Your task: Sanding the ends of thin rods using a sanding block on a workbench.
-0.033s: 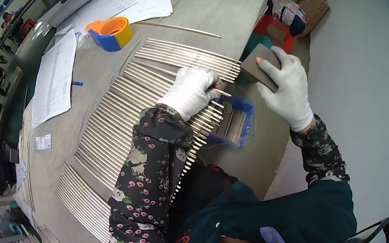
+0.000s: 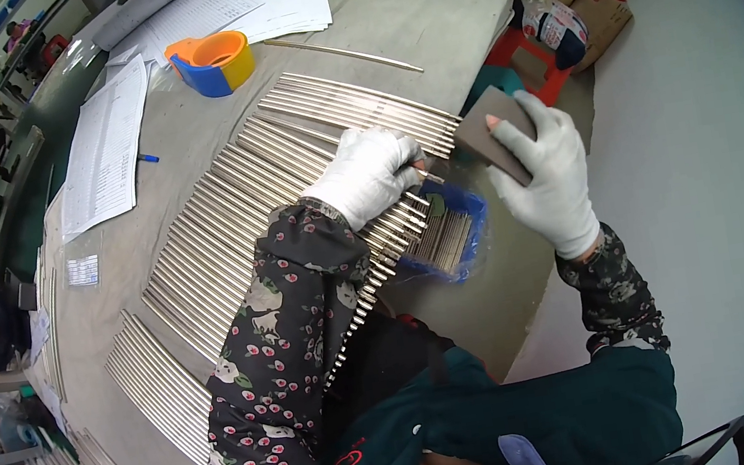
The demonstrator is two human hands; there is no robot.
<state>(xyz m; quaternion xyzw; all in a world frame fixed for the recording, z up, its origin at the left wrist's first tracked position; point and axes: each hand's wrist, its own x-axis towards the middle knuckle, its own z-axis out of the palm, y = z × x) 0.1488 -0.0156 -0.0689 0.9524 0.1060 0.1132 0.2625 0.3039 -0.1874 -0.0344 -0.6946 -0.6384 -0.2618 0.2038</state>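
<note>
Nearest: both forearms in dark floral sleeves, white gloves on both hands. Left hand (image 2: 370,175) lies palm-down on the row of thin metal rods (image 2: 245,222), fingertips pinched on one rod end at the row's right edge. Right hand (image 2: 544,170) is up, just right of the left, clamped on a grey-brown sanding block (image 2: 494,135); one bare fingertip shows through the glove. Hands apart, each w/ its own thing.

Rods: slim, silvery, shiny, gently curved, laid side by side under and to the left of the left hand, across the counter (image 2: 435,11). Prob. light and stiff but springy over their length, slick; best gripped near an end or w/ palm flat so they don't roll. Block looks light, firm, grippy; held by its edges.

Between and below the hands: blue tray (image 2: 471,218) w/ more short rods. Beyond the left hand: orange-blue tape dispenser (image 2: 217,61), one loose rod, printed sheets (image 2: 104,147). Beyond the right hand: cardboard box (image 2: 594,12), red bits.
</note>
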